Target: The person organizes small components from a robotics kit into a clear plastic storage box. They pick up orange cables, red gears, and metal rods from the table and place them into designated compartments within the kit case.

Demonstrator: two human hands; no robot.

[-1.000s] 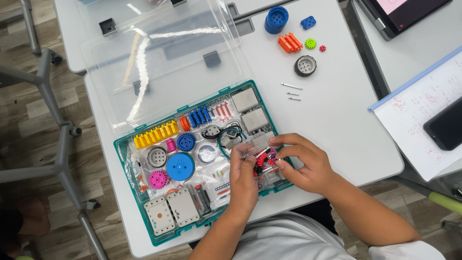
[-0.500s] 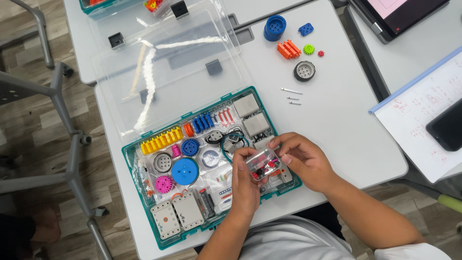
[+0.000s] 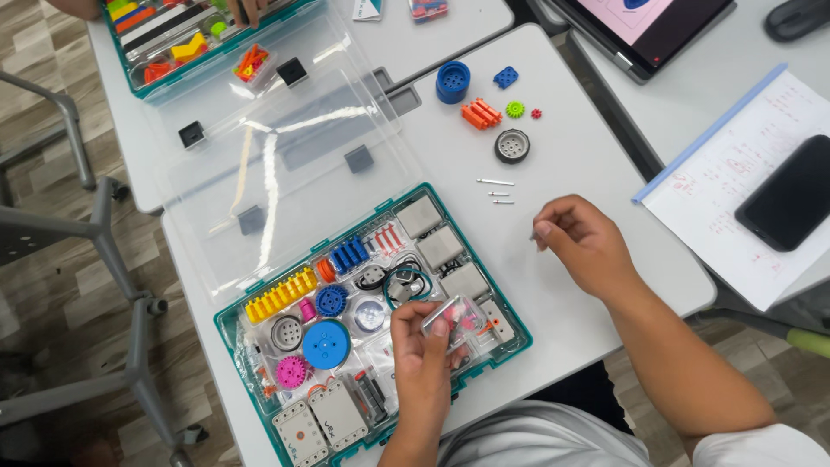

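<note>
My left hand (image 3: 421,350) holds a small clear plastic box (image 3: 456,317) of tiny parts over the teal parts tray (image 3: 515,345). The tray holds yellow, blue, pink and grey pieces and gears. My right hand (image 3: 584,243) is over the white table to the right of the tray, its thumb and fingers pinched on a small metal pin that barely shows. Three thin metal pins (image 3: 496,192) lie on the table just above that hand.
The tray's clear lid (image 3: 277,164) lies open behind it. A blue cylinder (image 3: 453,81), orange pieces (image 3: 481,113), a green gear (image 3: 515,109) and a grey wheel (image 3: 512,146) sit further back. A paper sheet (image 3: 735,199) with a black phone (image 3: 791,206) lies right; another parts tray (image 3: 138,85) top left.
My right hand has left the small clear box and moved up and right over the table, pinching a pin. My left hand still holds the box over the tray.
</note>
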